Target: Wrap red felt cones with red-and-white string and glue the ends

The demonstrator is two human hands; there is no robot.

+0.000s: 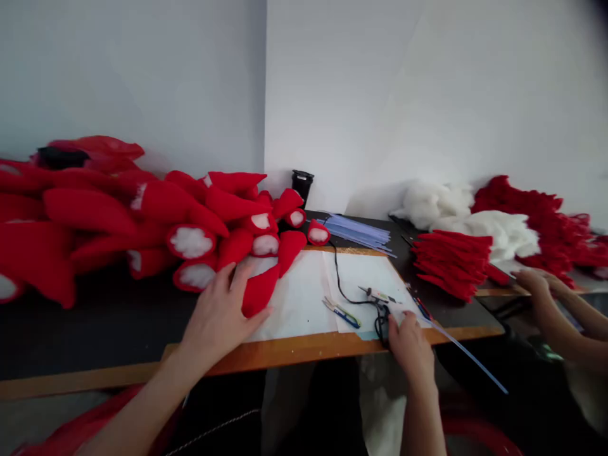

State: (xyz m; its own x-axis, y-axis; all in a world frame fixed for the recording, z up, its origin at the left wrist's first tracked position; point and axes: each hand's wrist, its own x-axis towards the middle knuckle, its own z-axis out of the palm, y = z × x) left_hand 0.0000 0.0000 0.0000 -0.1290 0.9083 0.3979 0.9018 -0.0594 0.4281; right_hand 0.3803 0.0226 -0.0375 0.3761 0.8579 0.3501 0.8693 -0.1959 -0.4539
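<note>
My left hand (216,320) is at the edge of the red pile, its thumb and fingers around a red stuffed cone (261,292) of soft cloth over the white paper. How firmly it grips is hard to tell. My right hand (411,345) is closed on the handle of a hot glue gun (380,296), whose nozzle points left over the paper. A long translucent glue stick (468,356) sticks out past this hand toward the lower right. Between my hands lie small thread snips (342,312) with blue and green handles.
Many red stuffed cones (95,212) with white filling are heaped at left. Glue sticks (358,231) and a black cup (303,183) stand behind the white paper (299,304). Stacked red cloth (453,259) and white stuffing (434,202) lie right, near another person's hands (541,285).
</note>
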